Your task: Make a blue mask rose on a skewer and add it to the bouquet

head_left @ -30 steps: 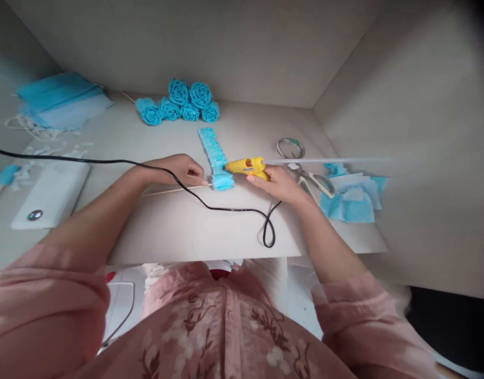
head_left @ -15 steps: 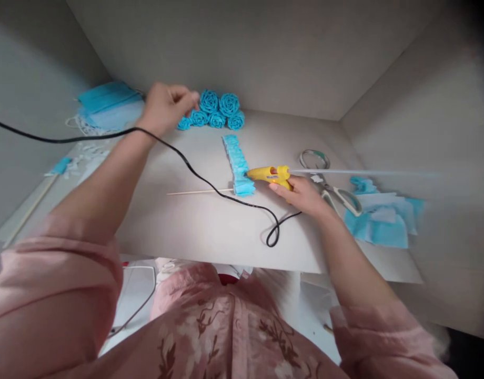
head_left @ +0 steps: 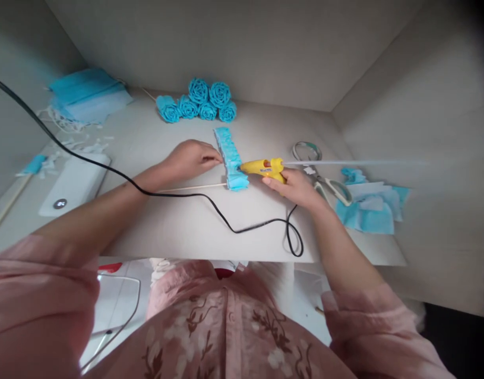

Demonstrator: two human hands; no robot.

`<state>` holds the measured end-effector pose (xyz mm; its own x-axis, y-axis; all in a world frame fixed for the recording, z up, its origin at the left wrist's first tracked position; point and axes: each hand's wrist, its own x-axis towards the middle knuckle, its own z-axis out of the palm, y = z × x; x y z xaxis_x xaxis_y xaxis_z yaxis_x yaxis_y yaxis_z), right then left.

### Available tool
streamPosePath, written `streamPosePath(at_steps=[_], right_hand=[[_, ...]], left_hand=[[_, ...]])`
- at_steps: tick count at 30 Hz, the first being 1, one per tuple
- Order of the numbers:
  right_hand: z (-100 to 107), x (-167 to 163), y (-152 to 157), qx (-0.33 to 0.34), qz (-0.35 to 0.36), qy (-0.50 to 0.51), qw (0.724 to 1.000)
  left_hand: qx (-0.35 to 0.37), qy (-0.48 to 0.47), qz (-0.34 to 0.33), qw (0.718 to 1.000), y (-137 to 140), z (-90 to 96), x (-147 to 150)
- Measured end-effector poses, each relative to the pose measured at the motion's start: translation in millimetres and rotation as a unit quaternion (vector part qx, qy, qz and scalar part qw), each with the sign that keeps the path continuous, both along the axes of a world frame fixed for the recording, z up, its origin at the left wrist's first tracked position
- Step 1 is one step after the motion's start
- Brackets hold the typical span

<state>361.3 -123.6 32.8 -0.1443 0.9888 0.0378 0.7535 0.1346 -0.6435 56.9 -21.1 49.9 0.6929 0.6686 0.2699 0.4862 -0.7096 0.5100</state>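
A gathered light-blue fabric strip point(head_left: 229, 152) lies lengthwise on the white tabletop. Under its near end runs a thin wooden stick point(head_left: 194, 187), which points left. My right hand point(head_left: 295, 185) is wrapped round the handle of a yellow glue gun point(head_left: 261, 167), whose nozzle touches the strip's right side near the lower end. A long clear glue stick point(head_left: 344, 163) juts from the gun's back. My left hand point(head_left: 192, 160) has its fingers closed, and the fingertips are at the strip's left edge; how firmly they pinch it is partly hidden.
Several blue fabric roses point(head_left: 198, 92) sit at the back. Blue masks point(head_left: 86, 95) lie back left, near a white device point(head_left: 74, 184). Scissors point(head_left: 332, 189) and cut blue pieces point(head_left: 368, 216) lie right. A black cord point(head_left: 179, 195) crosses my left forearm and the table.
My left hand has come down from beside the roses to the strip's left edge. The glue gun's nozzle stays against the strip. The view has shifted slightly, and the cord has moved.
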Motion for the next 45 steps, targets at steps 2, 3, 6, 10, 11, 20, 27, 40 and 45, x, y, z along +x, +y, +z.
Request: streamPosePath(at_steps=[2,3,6,10,11,20,27,40,45], right_hand=[[-0.8,0.2,0.6,0.011,0.0,-0.004,1.0],[-1.2,0.3,0.9,0.017,0.0,-0.006,1.0],[-1.5,1.3,1.2,0.024,0.002,-0.002,1.0],[-0.7,4.2,0.6,-0.006,-0.009,0.045,0.999],[-0.7,4.9,0.4,-0.011,-0.012,0.056,0.998],[-1.2,3.1,-0.2,0.002,-0.008,0.057,0.998],[1.2,-1.6,0.7,0.028,0.013,0.01,0.999],[-0.7,0.3,1.3,-0.033,-0.031,0.082,0.996],[-1.1,2.6,0.9,-0.081,-0.05,0.153,0.984]], left_hand=[[-0.001,-0.011,-0.015,1.0,-1.7,-7.8,10.0],[-0.003,-0.018,-0.014,1.0,-0.2,-11.4,13.5],[-0.01,-0.038,-0.008,0.999,6.6,-22.8,20.7],[-0.016,-0.059,-0.019,0.998,7.7,-37.4,23.9],[-0.016,-0.063,-0.02,0.998,6.7,-40.0,23.5],[-0.046,-0.086,0.055,0.994,5.1,-49.2,19.1],[0.001,-0.049,0.027,0.998,7.4,-55.1,18.0],[0.07,-0.009,-0.038,0.997,9.9,-54.3,14.6],[0.074,-0.001,-0.04,0.996,9.7,-53.7,13.4]])
